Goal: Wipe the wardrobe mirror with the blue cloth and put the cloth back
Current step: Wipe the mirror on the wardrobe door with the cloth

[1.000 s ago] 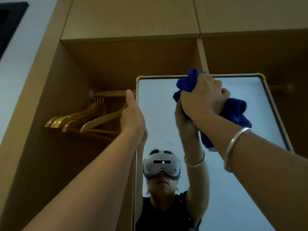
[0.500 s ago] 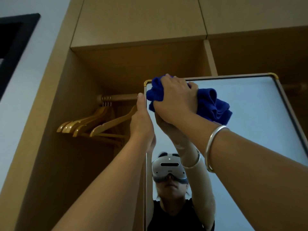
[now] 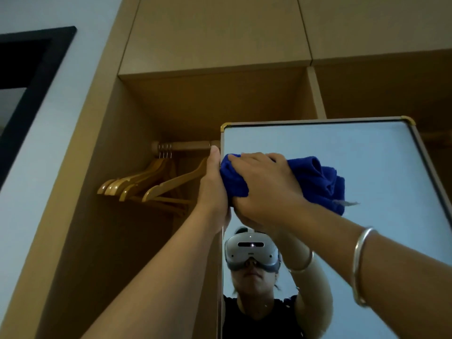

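The wardrobe mirror (image 3: 381,167) is a tall framed panel with gold corners, standing out from the open wooden wardrobe. My right hand (image 3: 264,187) presses a bunched blue cloth (image 3: 318,182) against the glass near the mirror's upper left edge. My left hand (image 3: 212,189) grips the mirror's left edge, thumb pointing up, right beside the cloth. A silver bangle sits on my right wrist. The glass reflects my arms and headset.
Several wooden hangers (image 3: 146,184) hang on a rail (image 3: 186,145) inside the wardrobe (image 3: 97,216), just left of my left hand. Closed upper cabinet doors (image 3: 215,33) are above. A dark framed panel (image 3: 29,77) hangs on the white wall at far left.
My right hand has carried the cloth leftward across the top of the glass and then downward along its left edge. My left hand kept its hold on the mirror's edge.
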A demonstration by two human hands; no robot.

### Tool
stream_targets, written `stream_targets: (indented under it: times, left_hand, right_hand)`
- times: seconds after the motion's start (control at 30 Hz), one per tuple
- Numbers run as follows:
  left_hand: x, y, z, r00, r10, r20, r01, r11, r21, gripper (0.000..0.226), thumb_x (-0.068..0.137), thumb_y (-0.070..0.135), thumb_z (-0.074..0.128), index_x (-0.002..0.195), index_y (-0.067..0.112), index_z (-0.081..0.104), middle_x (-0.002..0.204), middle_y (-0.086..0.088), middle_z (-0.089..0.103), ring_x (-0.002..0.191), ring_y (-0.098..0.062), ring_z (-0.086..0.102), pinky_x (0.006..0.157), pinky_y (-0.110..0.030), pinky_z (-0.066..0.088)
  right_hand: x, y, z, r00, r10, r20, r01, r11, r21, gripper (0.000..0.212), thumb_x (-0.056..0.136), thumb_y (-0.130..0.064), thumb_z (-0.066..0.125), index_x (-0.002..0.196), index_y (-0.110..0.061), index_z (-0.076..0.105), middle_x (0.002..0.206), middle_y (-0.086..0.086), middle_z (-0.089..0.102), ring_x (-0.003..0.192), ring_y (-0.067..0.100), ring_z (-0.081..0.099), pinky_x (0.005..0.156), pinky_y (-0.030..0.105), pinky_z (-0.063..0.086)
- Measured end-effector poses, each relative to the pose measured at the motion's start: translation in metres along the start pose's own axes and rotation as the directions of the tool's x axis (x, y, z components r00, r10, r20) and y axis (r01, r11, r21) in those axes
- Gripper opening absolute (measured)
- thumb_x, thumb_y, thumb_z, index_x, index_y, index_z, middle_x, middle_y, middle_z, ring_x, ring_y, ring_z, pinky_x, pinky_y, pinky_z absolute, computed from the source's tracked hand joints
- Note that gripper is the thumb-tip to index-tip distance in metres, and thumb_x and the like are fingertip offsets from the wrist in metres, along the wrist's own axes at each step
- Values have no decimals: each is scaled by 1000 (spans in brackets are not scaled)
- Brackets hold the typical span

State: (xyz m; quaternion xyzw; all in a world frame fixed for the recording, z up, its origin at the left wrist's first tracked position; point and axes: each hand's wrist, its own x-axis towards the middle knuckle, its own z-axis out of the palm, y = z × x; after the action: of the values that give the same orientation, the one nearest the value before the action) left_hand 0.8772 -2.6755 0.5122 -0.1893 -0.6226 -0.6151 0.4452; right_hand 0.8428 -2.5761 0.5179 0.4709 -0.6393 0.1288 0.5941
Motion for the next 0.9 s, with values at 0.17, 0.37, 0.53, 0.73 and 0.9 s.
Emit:
stream_targets:
  times: [0.17, 0.37, 0.53, 0.73, 0.9]
  left_hand:
    - [2, -5, 5, 993, 97, -69, -100, 994, -50, 67, 78, 68, 33, 118, 20, 59, 112, -5, 67, 110, -20, 59, 90, -31, 46]
    - [4, -10, 14, 977, 170, -125, -186, 974, -132, 23, 81, 58, 38, 91, 42, 49, 92, 24, 54, 94, 8, 47, 94, -23, 27]
    - [8, -12, 9, 981, 128, -145, -147, 981, -128, 52, 94, 55, 25, 135, 27, 40, 116, 18, 44, 113, 3, 31, 97, -22, 20]
    - [3, -6, 2, 993, 88, -80, -90, 996, -20, 67, 90, 64, 23, 121, 17, 59, 116, -10, 66, 111, -23, 59, 100, -40, 43]
    - [-8, -4, -5, 999, -53, 7, 52, 998, 32, 70, 88, 64, 28, 119, 10, 60, 115, -13, 65, 108, -27, 61, 98, -43, 46]
  right_hand:
    - [23, 12, -13, 995, -19, 100, 16, 999, 35, 42, 80, -27, 61, 119, -26, 45, 112, -6, 54, 112, 17, 46, 102, 36, 24]
    - [60, 5, -18, 992, 126, 18, -127, 985, 117, 21, 79, -19, 57, 85, -27, 39, 82, -8, 49, 89, 18, 47, 91, 41, 30]
    - [60, 5, -11, 989, 137, -52, -133, 989, 71, 23, 78, -24, 57, 87, -28, 36, 76, -11, 40, 84, 14, 39, 93, 40, 29]
    - [24, -2, 3, 991, 88, -104, -86, 996, 28, 27, 78, -35, 60, 96, -30, 40, 89, -12, 44, 85, 8, 39, 98, 35, 27]
    - [-16, -8, 11, 998, 47, -35, -47, 999, -5, 36, 79, -35, 60, 111, -31, 44, 101, -14, 48, 103, 10, 46, 102, 32, 23]
